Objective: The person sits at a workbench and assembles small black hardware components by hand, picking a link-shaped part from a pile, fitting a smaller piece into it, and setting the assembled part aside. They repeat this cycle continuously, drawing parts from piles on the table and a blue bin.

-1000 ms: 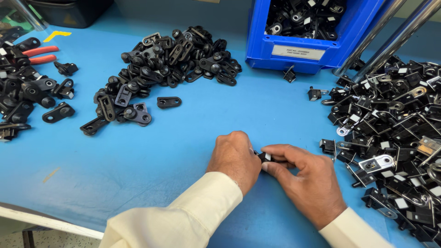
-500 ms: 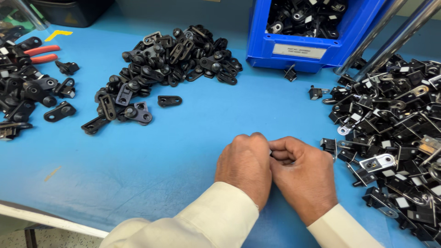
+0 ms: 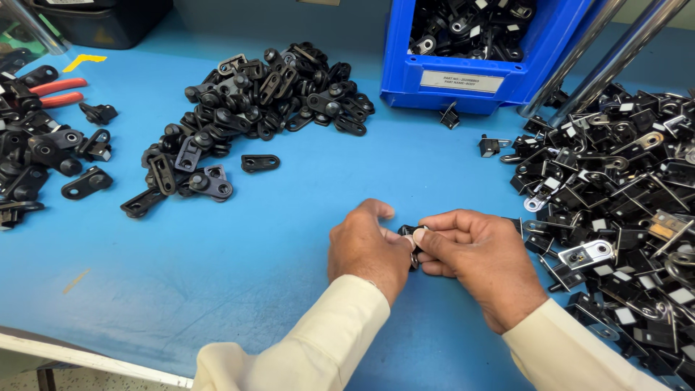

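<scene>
Looking down from head height at a blue worktable (image 3: pixel 239 261), two bare hands in cream sleeves meet low in the view, at about five o'clock from the centre. The left hand (image 3: pixel 368 250) and the right hand (image 3: pixel 479 262) are pressed close together, knuckles almost touching, and both pinch a small black part (image 3: pixel 410 233) between their fingertips. Only a sliver of that part shows between the thumbs, with a bit of pale metal below it; its full shape is hidden by the fingers. The part is held just above the table surface, whether it touches the table cannot be told.

At eleven o'clock from the hands lies a heap of black flat links (image 3: pixel 260 101), each with a round eye at one end. A single link (image 3: pixel 260 162) lies apart at the heap's lower edge, between the heap and the hands. At nine to ten o'clock, along the left edge, sits a second scatter of black pieces (image 3: pixel 40 156), with red-handled pliers (image 3: pixel 58 92) beside it.

At one o'clock stands a blue plastic bin (image 3: pixel 463 76) filled with dark parts, a white label on its front wall. Two metal rods (image 3: pixel 601 54) slant across just right of the bin. At three o'clock, close to the right hand, spreads a large pile of black and silver clips (image 3: pixel 622 210).
</scene>
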